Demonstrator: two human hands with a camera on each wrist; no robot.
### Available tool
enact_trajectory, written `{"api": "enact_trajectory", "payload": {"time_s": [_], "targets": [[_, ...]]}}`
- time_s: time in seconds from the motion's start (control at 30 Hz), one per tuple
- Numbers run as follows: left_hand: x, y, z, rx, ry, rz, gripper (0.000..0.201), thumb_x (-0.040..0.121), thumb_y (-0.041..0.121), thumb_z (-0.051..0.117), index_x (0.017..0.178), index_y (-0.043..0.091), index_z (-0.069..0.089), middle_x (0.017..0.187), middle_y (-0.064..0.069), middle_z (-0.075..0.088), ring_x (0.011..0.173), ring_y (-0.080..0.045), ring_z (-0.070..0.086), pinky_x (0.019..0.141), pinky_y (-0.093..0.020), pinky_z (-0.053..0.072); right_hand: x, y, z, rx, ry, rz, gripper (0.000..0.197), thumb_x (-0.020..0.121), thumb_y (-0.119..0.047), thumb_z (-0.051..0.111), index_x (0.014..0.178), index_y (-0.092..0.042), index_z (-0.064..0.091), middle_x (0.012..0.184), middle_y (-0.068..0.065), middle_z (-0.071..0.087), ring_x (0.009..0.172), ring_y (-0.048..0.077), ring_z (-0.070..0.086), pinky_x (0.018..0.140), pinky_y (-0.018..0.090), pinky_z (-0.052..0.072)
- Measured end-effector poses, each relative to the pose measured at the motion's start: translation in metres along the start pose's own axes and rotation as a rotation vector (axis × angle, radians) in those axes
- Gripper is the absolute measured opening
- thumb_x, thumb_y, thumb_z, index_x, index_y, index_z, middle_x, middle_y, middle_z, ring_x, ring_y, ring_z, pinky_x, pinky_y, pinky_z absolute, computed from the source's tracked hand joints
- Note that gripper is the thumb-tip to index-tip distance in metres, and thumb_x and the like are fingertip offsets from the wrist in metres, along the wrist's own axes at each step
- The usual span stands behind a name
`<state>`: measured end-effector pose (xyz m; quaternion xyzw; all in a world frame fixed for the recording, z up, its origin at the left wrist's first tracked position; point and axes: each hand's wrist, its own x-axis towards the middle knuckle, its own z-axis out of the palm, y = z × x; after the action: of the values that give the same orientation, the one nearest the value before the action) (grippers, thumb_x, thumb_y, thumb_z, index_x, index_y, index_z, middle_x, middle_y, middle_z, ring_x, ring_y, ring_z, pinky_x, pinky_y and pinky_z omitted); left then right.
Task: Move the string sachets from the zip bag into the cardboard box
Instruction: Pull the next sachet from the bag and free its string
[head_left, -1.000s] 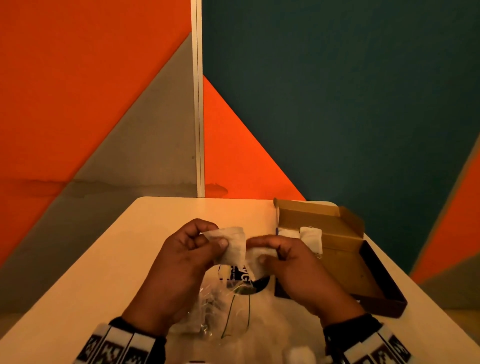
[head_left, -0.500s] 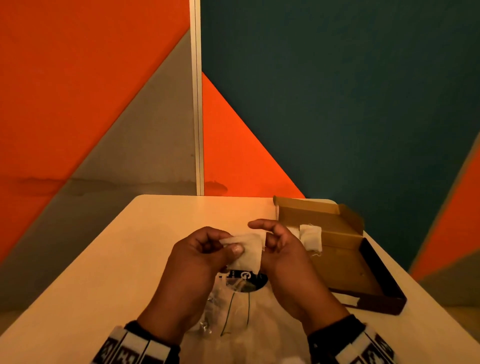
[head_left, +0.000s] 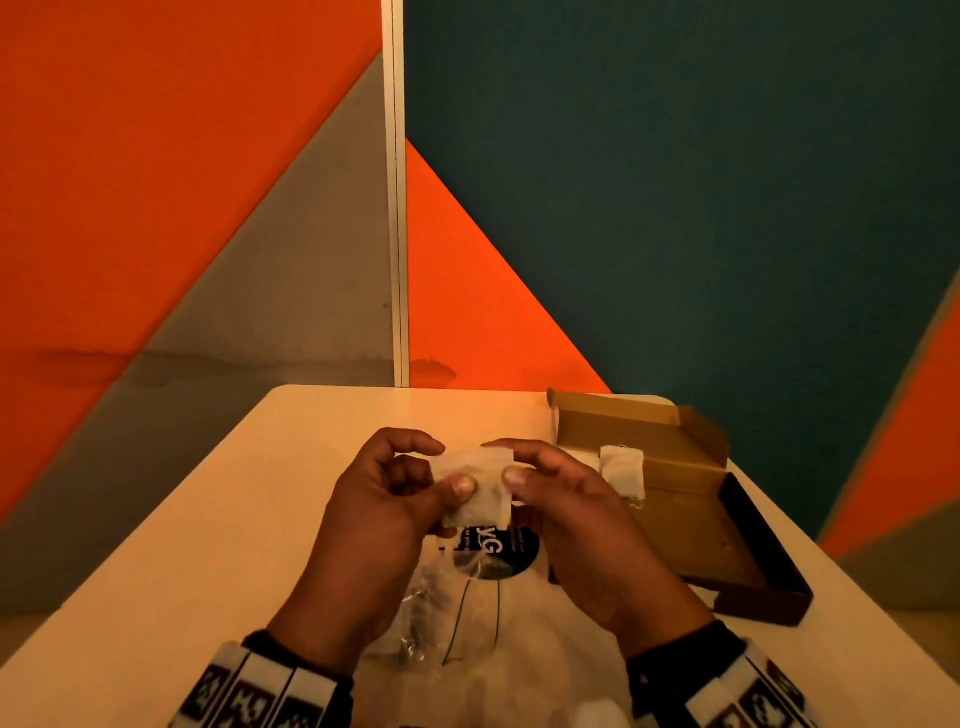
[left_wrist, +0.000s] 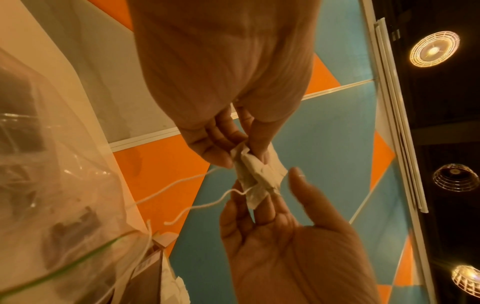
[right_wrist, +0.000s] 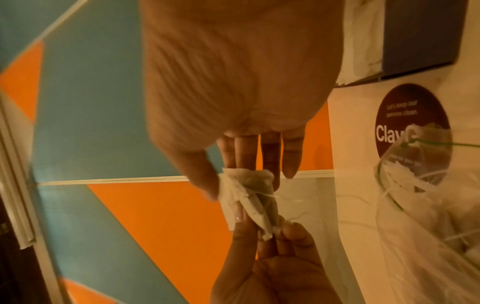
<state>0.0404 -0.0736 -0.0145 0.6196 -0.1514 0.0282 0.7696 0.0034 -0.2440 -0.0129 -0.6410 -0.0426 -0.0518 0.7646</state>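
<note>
Both hands hold a white paper sachet (head_left: 475, 488) above the table's middle. My left hand (head_left: 448, 475) pinches its left edge and my right hand (head_left: 511, 460) pinches its right edge. In the left wrist view the sachet (left_wrist: 259, 174) looks crumpled and two white strings (left_wrist: 182, 185) trail from it; I cannot tell whether it is one sachet or two. The clear zip bag (head_left: 467, 618) lies under my hands with more sachets inside. The open cardboard box (head_left: 691, 519) sits to the right, with a sachet (head_left: 623, 470) leaning against its inner wall.
A round dark sticker (head_left: 493, 551) on the table (head_left: 208, 519) shows partly under the bag's mouth (right_wrist: 405, 123). Orange, grey and teal wall panels stand behind the table's far edge. The box's dark outer wall (head_left: 763, 597) reaches close to the right table edge.
The two white pieces held apart a second ago now overlap between my hands. Both hands have closed in on each other and stay just above the bag.
</note>
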Motion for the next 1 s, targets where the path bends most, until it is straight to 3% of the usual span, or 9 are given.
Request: {"api": "enact_trajectory", "payload": {"time_s": [0.17, 0.33, 0.5, 0.57, 0.67, 0.8, 0.87, 0.93, 1.0], "targets": [[-0.001, -0.002, 0.003, 0.023, -0.003, -0.002, 0.033, 0.079, -0.005, 0.073, 0.104, 0.013, 0.062, 0.076, -0.018, 0.062, 0.067, -0.026, 0.063, 0.055, -0.031, 0.052, 0.002, -0.002, -0.003, -0.130, 0.008, 0.011, 0.034, 0.089, 0.003, 0.066, 0.115, -0.019, 0.066, 0.105, 0.011, 0.078, 0.099, 0.034, 0.074, 0.093, 0.062, 0.054], [-0.001, -0.003, 0.003, 0.023, 0.007, 0.019, 0.037, 0.077, -0.005, 0.075, 0.106, 0.018, 0.066, 0.067, -0.003, 0.062, 0.063, -0.021, 0.063, 0.060, -0.036, 0.051, 0.004, 0.001, -0.006, -0.180, 0.069, 0.015, 0.027, 0.084, -0.003, 0.075, 0.108, -0.014, 0.072, 0.104, 0.010, 0.078, 0.099, 0.032, 0.074, 0.093, 0.055, 0.057], [-0.004, -0.001, 0.003, 0.192, -0.044, 0.054, 0.042, 0.077, 0.005, 0.079, 0.109, 0.029, 0.065, 0.075, -0.003, 0.068, 0.073, -0.020, 0.069, 0.068, -0.037, 0.056, 0.001, -0.002, -0.014, -0.302, 0.031, 0.032, 0.008, 0.085, -0.011, 0.077, 0.093, -0.012, 0.077, 0.095, 0.016, 0.078, 0.089, 0.034, 0.073, 0.081, 0.048, 0.060], [-0.004, 0.000, 0.000, 0.303, -0.124, 0.046, 0.045, 0.076, 0.014, 0.082, 0.110, 0.037, 0.063, 0.084, -0.003, 0.069, 0.081, -0.018, 0.069, 0.073, -0.036, 0.056, 0.001, -0.007, -0.022, -0.331, 0.049, 0.009, 0.008, 0.085, -0.011, 0.077, 0.093, -0.012, 0.077, 0.093, 0.015, 0.078, 0.083, 0.027, 0.072, 0.081, 0.045, 0.059], [-0.003, 0.001, -0.007, 0.566, -0.308, 0.043, 0.046, 0.073, 0.034, 0.085, 0.110, 0.044, 0.060, 0.097, 0.015, 0.067, 0.089, -0.004, 0.065, 0.079, -0.026, 0.052, 0.001, -0.014, -0.035, -0.341, 0.112, -0.024, 0.010, 0.085, -0.006, 0.076, 0.095, -0.005, 0.075, 0.095, 0.018, 0.077, 0.082, 0.025, 0.071, 0.080, 0.039, 0.058], [0.000, 0.002, -0.023, 0.988, -0.559, 0.003, 0.045, 0.069, 0.059, 0.079, 0.108, 0.048, 0.058, 0.110, 0.027, 0.057, 0.105, 0.011, 0.052, 0.091, -0.015, 0.044, -0.001, -0.019, -0.061, -0.426, 0.257, 0.007, 0.008, 0.086, -0.011, 0.076, 0.093, -0.013, 0.075, 0.090, 0.006, 0.079, 0.080, 0.020, 0.073, 0.078, 0.037, 0.060], [0.003, 0.005, -0.031, 1.056, -0.663, -0.074, 0.047, 0.066, 0.065, 0.076, 0.108, 0.050, 0.059, 0.116, 0.029, 0.052, 0.107, 0.011, 0.051, 0.092, -0.014, 0.043, -0.003, -0.018, -0.079, -0.463, 0.352, 0.030, 0.009, 0.086, -0.017, 0.076, 0.095, -0.016, 0.074, 0.090, 0.003, 0.079, 0.082, 0.020, 0.073, 0.075, 0.034, 0.060], [0.006, 0.006, -0.040, 1.027, -0.663, -0.074, 0.046, 0.063, 0.064, 0.075, 0.104, 0.051, 0.061, 0.115, 0.030, 0.053, 0.104, 0.013, 0.053, 0.092, -0.014, 0.045, -0.003, -0.017, -0.100, -0.471, 0.435, 0.046, 0.009, 0.087, -0.020, 0.076, 0.095, -0.017, 0.074, 0.087, 0.003, 0.078, 0.078, 0.017, 0.070, 0.069, 0.029, 0.054], [0.004, 0.011, -0.040, 1.016, -0.653, -0.020, 0.039, 0.068, 0.059, 0.077, 0.102, 0.046, 0.064, 0.113, 0.031, 0.053, 0.103, 0.016, 0.052, 0.090, -0.009, 0.043, 0.002, -0.016, -0.122, -0.499, 0.473, 0.097, 0.010, 0.088, -0.022, 0.075, 0.096, -0.017, 0.074, 0.087, 0.004, 0.078, 0.079, 0.019, 0.068, 0.071, 0.033, 0.051]]}}
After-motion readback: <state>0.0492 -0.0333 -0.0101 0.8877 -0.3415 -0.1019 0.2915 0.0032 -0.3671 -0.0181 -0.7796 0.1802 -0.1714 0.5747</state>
